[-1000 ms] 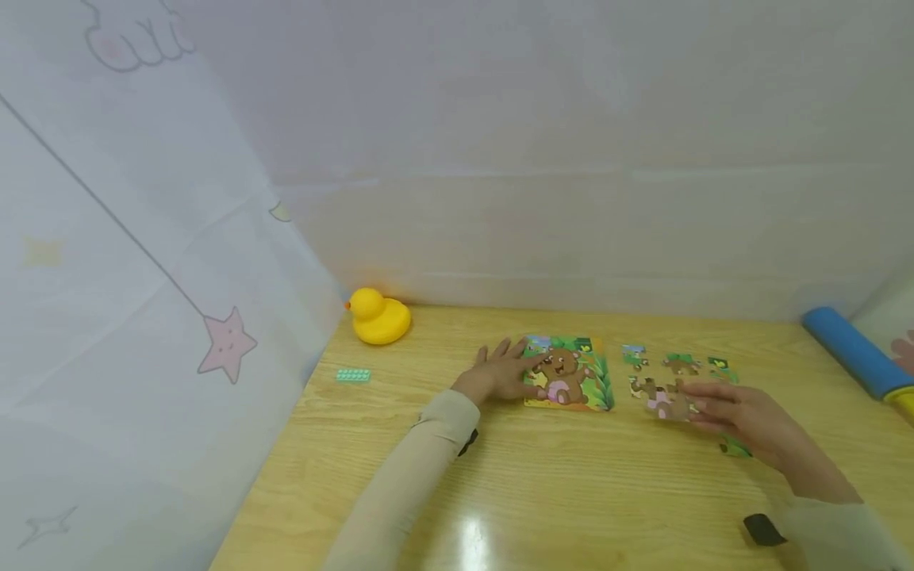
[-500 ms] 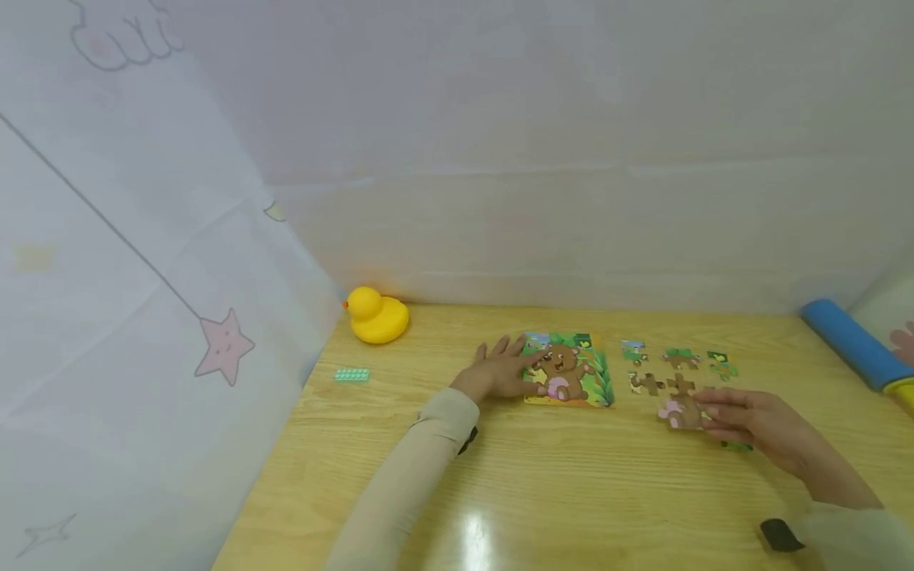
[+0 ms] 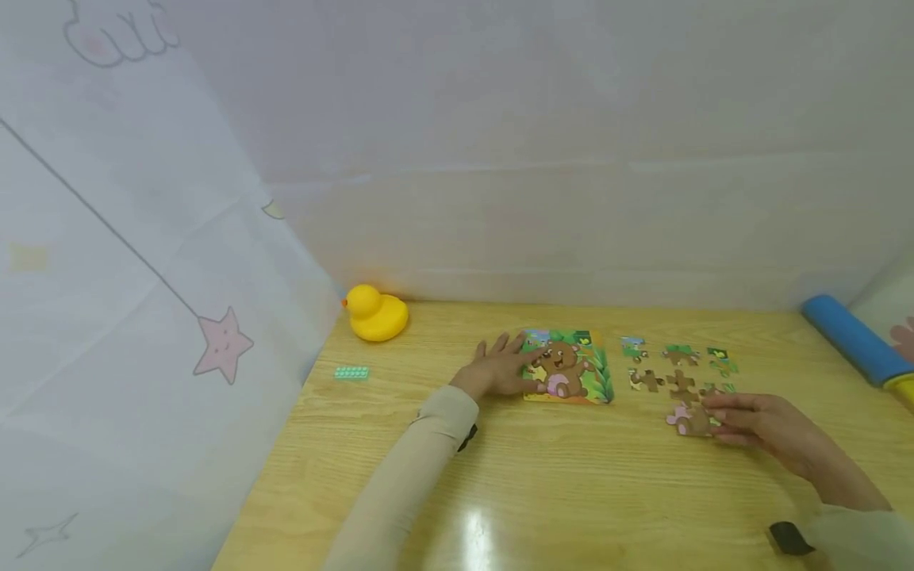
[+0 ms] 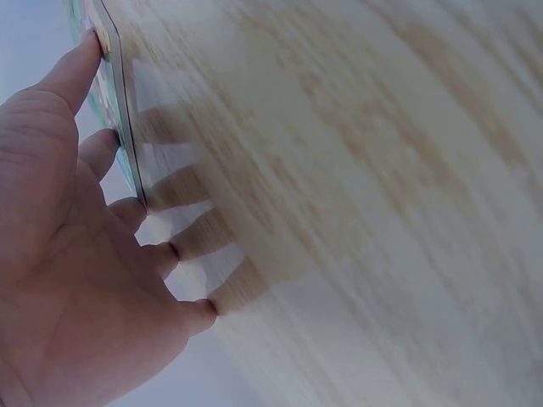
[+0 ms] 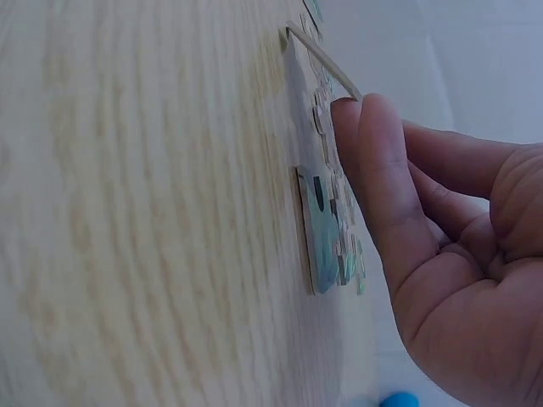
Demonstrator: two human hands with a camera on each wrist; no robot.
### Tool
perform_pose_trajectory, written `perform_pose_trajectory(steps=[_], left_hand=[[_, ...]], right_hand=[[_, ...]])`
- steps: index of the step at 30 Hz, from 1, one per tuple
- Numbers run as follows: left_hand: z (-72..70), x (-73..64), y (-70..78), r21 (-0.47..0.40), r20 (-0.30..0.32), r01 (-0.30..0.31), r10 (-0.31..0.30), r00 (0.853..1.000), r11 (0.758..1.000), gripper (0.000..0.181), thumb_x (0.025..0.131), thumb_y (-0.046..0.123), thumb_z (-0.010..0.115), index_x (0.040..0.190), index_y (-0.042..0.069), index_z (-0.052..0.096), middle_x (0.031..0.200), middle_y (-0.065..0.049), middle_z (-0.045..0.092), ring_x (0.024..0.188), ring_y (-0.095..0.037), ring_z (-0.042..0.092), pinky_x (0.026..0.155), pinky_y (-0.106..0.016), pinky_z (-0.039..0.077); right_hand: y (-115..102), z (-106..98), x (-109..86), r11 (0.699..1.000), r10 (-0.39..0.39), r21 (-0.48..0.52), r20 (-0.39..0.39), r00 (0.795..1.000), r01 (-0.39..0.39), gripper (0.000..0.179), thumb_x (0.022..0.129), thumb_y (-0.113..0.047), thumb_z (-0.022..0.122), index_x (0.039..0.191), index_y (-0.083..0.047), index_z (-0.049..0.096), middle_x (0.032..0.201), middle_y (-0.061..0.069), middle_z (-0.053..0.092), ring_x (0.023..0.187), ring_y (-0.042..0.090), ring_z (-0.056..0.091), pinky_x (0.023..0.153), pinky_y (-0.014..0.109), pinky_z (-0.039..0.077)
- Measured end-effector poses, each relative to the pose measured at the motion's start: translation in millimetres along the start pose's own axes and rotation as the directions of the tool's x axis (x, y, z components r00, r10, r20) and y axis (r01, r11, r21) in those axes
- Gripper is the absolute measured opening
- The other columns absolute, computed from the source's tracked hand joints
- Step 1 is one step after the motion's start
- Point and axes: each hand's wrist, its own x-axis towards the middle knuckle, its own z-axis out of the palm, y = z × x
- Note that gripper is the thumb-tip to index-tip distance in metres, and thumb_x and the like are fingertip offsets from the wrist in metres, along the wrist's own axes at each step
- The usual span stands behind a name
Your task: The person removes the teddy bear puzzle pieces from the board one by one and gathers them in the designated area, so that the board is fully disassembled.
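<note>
A square bear picture board [image 3: 587, 369] lies on the table. My left hand [image 3: 494, 369] rests at its left edge with fingers spread; in the left wrist view the thumb and a fingertip touch the board [image 4: 123, 102], while other fingertips stand on the tabletop. To the right, my right hand [image 3: 771, 428] pinches a pink-and-brown jigsaw piece [image 3: 689, 420] between thumb and fingers. In the right wrist view that piece [image 5: 325, 61] shows edge-on and tilted, its far edge low by the table. Loose jigsaw pieces [image 3: 681, 385] lie just behind it, some partly hidden by the hand.
More jigsaw pieces, among them a blue-topped one [image 3: 632, 346], are spread between the board and my right hand. At the back left sits a yellow rubber duck [image 3: 379, 317], with a small green strip [image 3: 351, 373] before it. A blue cylinder [image 3: 853, 337] lies at the right edge.
My right hand has moved right and slightly toward me with the pinched jigsaw piece, uncovering brown pieces behind. The left hand stays at the board's edge.
</note>
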Motion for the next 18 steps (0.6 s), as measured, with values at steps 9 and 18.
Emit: perform_pose_trajectory(steps=[9,18], left_hand=[[-2.7,-1.2,2.0,0.003,-0.002,0.005,-0.005,1.000,1.000,0.078,0.095,0.071,0.048,0.161,0.046,0.016,0.173,0.001,-0.003,0.160,-0.032,-0.004,0.125,-0.066,-0.001],[-1.8,-1.8,3.1,0.030,0.012,0.016,-0.016,1.000,0.999,0.077,0.095,0.072,0.046,0.161,0.046,0.014,0.173,0.002,-0.004,0.160,-0.031,-0.005,0.125,-0.065,-0.001]], right_hand=[[-8,7,-1.0,0.976,0.046,-0.207,-0.106,0.993,-0.068,0.066,0.110,-0.033,0.044,0.151,0.018,0.028,0.148,0.030,0.049,0.104,0.008,0.073,0.090,0.035,0.060],[-11,2,-6.5,0.981,0.050,-0.183,-0.048,0.998,-0.058,0.069,0.112,-0.035,0.036,0.152,0.019,0.021,0.134,0.013,0.068,0.104,0.002,0.071,0.090,0.039,0.061]])
